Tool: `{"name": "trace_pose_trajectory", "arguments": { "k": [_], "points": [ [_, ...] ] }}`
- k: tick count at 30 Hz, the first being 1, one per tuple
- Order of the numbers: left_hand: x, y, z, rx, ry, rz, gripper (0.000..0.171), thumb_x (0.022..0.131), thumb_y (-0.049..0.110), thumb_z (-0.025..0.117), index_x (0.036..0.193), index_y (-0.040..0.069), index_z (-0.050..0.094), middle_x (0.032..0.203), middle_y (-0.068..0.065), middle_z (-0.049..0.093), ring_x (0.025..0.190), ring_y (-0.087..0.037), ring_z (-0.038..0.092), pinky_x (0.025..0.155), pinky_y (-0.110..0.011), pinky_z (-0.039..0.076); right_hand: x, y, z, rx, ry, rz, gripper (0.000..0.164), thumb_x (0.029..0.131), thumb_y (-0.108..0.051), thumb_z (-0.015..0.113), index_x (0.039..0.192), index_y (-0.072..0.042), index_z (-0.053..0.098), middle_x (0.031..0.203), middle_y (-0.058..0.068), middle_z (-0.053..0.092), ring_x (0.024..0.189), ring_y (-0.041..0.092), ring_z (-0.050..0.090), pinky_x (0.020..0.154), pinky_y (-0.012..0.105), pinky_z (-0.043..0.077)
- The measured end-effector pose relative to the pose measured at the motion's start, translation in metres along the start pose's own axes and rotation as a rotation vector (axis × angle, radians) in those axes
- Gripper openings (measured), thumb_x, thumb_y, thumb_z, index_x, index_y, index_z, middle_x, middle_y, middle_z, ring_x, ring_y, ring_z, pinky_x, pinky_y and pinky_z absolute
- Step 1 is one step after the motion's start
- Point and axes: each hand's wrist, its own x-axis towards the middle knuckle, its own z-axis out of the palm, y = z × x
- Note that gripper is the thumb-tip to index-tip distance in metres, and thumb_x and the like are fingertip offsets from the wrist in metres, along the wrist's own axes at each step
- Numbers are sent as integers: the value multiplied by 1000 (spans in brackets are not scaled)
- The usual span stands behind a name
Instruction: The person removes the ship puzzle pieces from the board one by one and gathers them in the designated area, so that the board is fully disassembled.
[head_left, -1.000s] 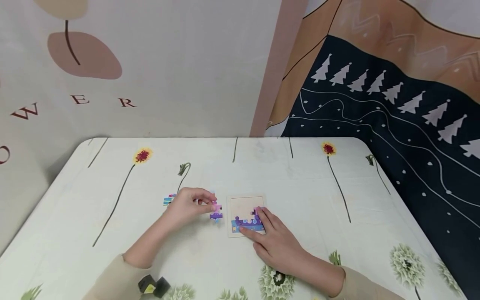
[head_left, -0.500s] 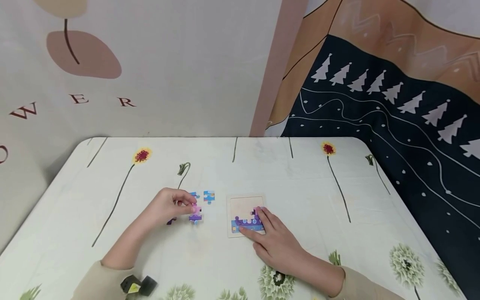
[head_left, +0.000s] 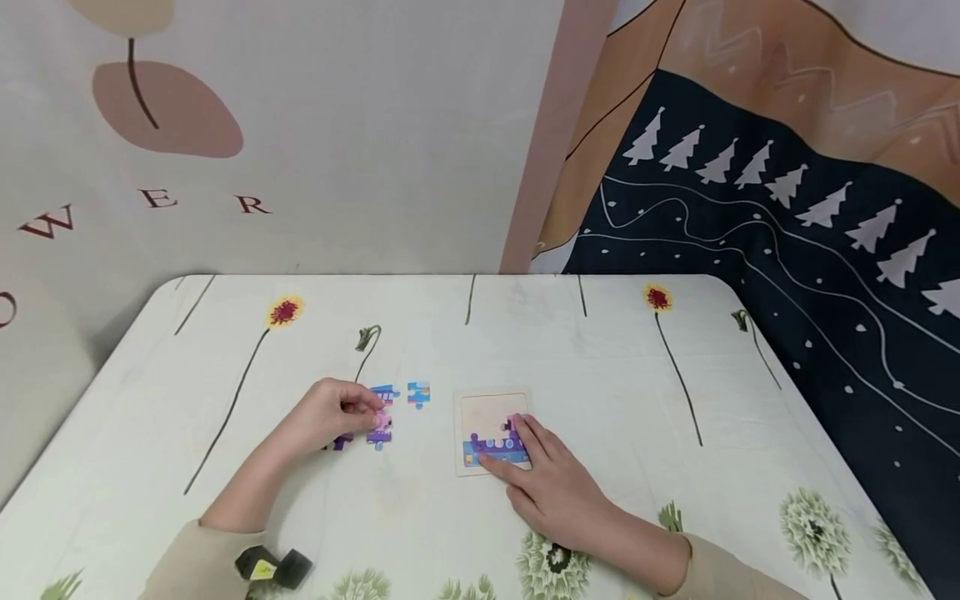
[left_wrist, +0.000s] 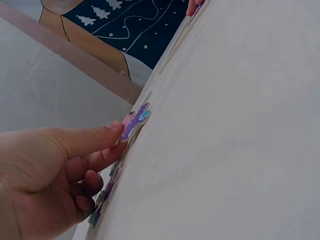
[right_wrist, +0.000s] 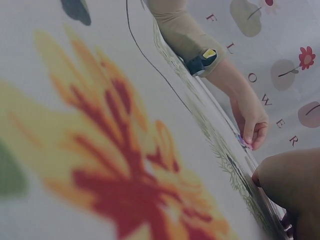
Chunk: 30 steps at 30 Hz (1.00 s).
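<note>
My left hand (head_left: 330,419) pinches a pink and purple jigsaw piece (left_wrist: 134,125) between thumb and forefinger, low over the table. Other loose jigsaw pieces (head_left: 386,394) lie around and partly under that hand. To the right is a square puzzle tray (head_left: 480,408) with a pale frame. Its bottom rows hold blue and purple pieces (head_left: 495,452), and a pink one sits higher at the right side. My right hand (head_left: 562,492) rests on the tray's lower right, fingers extended over the fitted pieces and partly covering them.
A blue and orange jigsaw piece (head_left: 418,393) lies apart between the left hand and the tray. The table (head_left: 600,358) has a white flower-print cloth, and printed hangings rise behind it. A small black device (head_left: 273,568) is strapped at the left sleeve.
My left hand has moved left, away from the tray, with the pink and purple piece still pinched, uncovering the blue and orange piece. The right hand has stayed in place.
</note>
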Motion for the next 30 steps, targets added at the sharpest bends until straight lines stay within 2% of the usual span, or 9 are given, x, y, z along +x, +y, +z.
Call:
{"name": "trace_pose_trajectory", "arguments": {
  "k": [8, 14, 21, 30],
  "points": [
    [0, -2, 1, 89, 2, 42, 11, 81, 5, 75, 92, 5, 73, 74, 1, 58, 68, -18, 48, 54, -25, 42, 0, -1, -2, 5, -17, 4, 42, 103, -34, 36, 145, -40, 38, 157, 19, 13, 144, 30, 6, 110, 48, 20],
    [0, 4, 3, 177, 13, 70, 10, 80, 7, 76, 90, 6, 74, 72, 2, 54, 69, -18, 44, 56, -27, 39, 0, -1, -2, 4, -20, 8, 42, 103, -35, 37, 145, -41, 38, 157, 18, 12, 144, 30, 6, 110, 47, 20],
    [-1, 8, 5, 227, 3, 83, 15, 76, 10, 80, 89, 6, 74, 70, 5, 53, 72, -18, 43, 57, -27, 37, 0, -1, -2, 5, -25, 9, 42, 103, -35, 37, 145, -40, 39, 157, 18, 12, 144, 31, 6, 110, 47, 20],
    [-3, 14, 5, 334, 58, 81, 16, 73, 7, 82, 88, 7, 75, 72, 6, 55, 73, -17, 42, 61, -29, 38, -1, 0, -1, -5, -2, -1, 42, 103, -34, 38, 144, -40, 40, 156, 19, 14, 143, 32, 9, 110, 47, 21]
  ]
}}
